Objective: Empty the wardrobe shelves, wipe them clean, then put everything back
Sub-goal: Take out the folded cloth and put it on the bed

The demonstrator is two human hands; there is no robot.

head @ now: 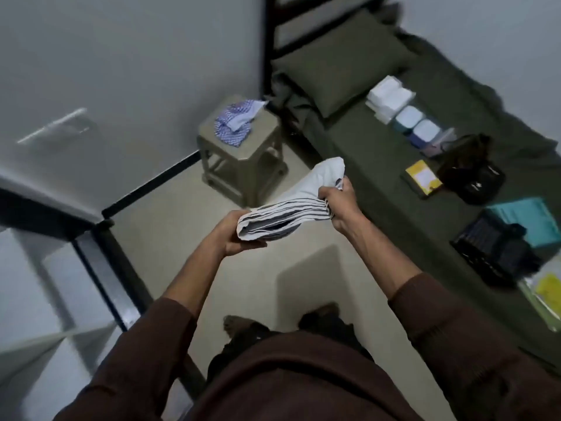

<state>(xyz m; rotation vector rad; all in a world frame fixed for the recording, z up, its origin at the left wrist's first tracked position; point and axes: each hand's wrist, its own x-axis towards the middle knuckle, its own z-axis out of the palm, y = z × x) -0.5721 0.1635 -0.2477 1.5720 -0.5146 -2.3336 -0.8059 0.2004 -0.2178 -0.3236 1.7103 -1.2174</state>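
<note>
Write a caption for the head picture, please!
Both hands, left and right, hold folded cloth near the bed.

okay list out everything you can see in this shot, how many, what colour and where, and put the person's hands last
folded fabric stack: one, white-grey, held between both hands over the floor
stool: one, beige, by the wall
cloth: one, blue-and-white patterned, crumpled on the stool
bed: one, olive sheet, right side
pillow: one, olive, head of the bed
white folded pile: one, on the bed
yellow book: one, on the bed
black bag: one, on the bed
teal folded item: one, on the bed
left hand: gripping the stack's near end
right hand: gripping its far end
</note>
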